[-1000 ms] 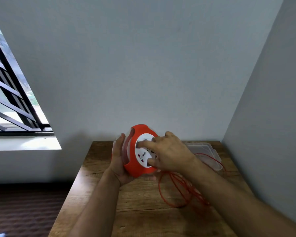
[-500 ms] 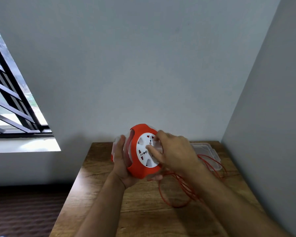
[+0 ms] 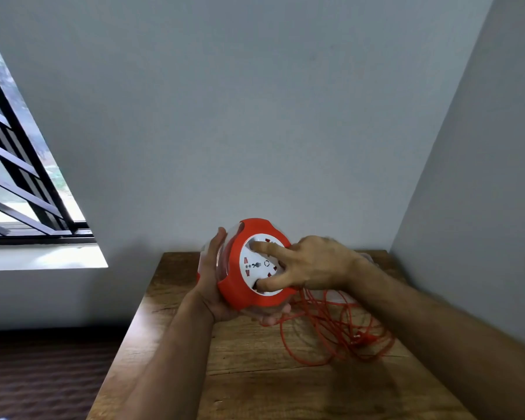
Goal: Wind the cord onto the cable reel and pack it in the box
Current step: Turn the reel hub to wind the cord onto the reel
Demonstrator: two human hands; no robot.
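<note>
While most of the cord (image 3: 331,334) lies loose on the bench (image 3: 255,374), winding's in hand: cable reel (image 3: 252,268) held above it, left hand (image 3: 215,286) cupping its back, right hand (image 3: 303,265) w/ fingers spread on the white face. Next: keep cranking, feed slack w/o tangles.

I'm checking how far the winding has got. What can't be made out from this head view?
- Box: mostly hidden behind the right hand and forearm; whether it is open cannot be told.
- Cord wound on the cable reel: amount hidden by the red rim and left hand.
- Plug end: lost in the blurred tangle.
- Near table edge: cut off by the frame.
</note>
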